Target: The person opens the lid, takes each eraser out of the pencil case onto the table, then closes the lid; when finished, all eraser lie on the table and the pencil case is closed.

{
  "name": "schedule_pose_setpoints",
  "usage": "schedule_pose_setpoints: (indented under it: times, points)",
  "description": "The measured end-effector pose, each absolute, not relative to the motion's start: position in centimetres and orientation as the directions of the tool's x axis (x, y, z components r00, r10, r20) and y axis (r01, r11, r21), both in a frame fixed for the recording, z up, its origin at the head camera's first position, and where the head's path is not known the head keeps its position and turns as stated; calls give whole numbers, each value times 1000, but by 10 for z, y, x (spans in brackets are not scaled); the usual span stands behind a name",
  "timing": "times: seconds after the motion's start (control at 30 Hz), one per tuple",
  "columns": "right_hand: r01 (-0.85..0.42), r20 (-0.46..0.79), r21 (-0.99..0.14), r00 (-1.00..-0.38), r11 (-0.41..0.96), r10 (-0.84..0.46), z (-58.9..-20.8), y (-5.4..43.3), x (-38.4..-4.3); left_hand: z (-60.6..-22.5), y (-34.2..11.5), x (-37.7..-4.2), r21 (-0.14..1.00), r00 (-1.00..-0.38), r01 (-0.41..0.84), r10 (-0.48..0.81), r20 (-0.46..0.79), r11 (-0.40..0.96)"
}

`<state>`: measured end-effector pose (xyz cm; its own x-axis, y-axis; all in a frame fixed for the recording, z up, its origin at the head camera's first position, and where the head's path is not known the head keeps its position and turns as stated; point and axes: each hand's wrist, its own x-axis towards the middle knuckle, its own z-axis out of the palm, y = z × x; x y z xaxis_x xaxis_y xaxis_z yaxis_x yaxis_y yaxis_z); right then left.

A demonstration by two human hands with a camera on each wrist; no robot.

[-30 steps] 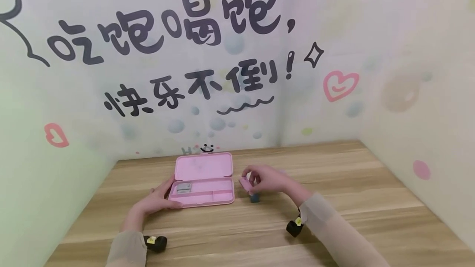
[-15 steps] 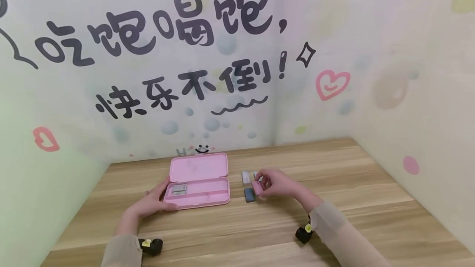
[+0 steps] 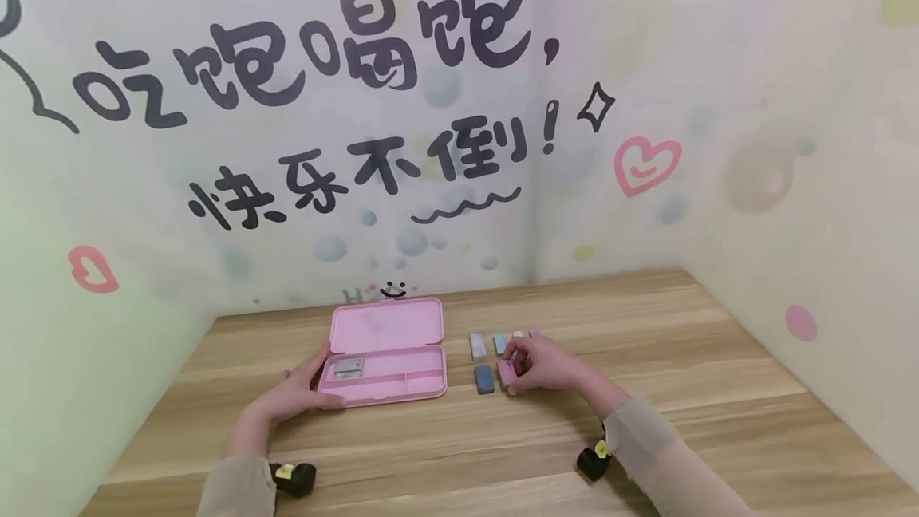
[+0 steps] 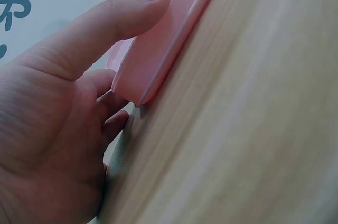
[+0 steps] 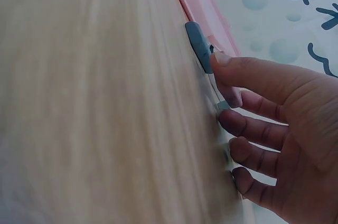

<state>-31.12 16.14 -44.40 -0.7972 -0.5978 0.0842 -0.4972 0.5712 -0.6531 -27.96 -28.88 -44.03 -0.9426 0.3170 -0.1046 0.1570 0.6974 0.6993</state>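
An opened pink pencil case (image 3: 388,325) lies on the table, its lid folded back. My left hand (image 3: 287,396) holds its left end, thumb at the front corner and fingers along the side. In the left wrist view that thumb rests over the case's rim (image 4: 153,60). My right hand (image 3: 542,365) pinches a small pink eraser-like block (image 3: 506,374) at table level, just right of a dark blue block (image 3: 484,379). In the right wrist view, thumb and fingers partly cover the pink block (image 5: 230,95).
Behind the pink block stand a pale lilac block (image 3: 478,346), a light blue one (image 3: 499,344), a whitish one (image 3: 518,334) and a purple one (image 3: 534,333), partly hidden by my hand. Grey blocks (image 3: 349,367) sit in the case's back-left compartment. A printed wall (image 3: 488,262) borders the table.
My right hand has carried the pink block rightward from above the dark blue block and lowered it beside that block. The left hand keeps its hold on the case.
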Motion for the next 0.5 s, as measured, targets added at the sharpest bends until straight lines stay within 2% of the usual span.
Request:
schedule_pose_setpoints:
  times: [0.5]
  points:
    - [-480,77,-648,-814,592,-575,-444,158,-307,-440,-290,-279,695,-945,145,306,-114,705]
